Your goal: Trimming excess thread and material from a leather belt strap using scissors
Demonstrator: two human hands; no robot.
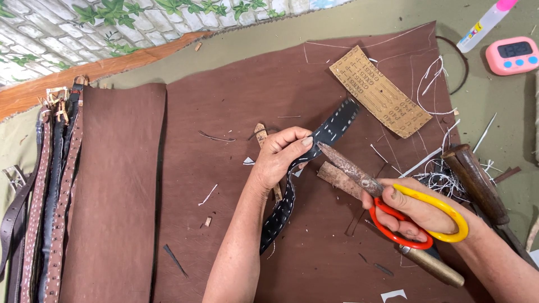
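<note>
I am looking down at a leather workshop: brown leather sheets (314,84) cover the bench, finished belts (42,196) lie stacked at the left edge, and thread scraps (443,179), sandpaper (379,91) and a timer (512,55) sit upper right.

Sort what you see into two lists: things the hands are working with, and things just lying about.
In use:
left hand pinching the black stitched strap
right hand holding rusty scissors with red and yellow handles

Lying about:
sandpaper piece
pink timer
glue bottle
finished belts
brown leather sheet
white thread scraps
wooden-handled tool
</note>
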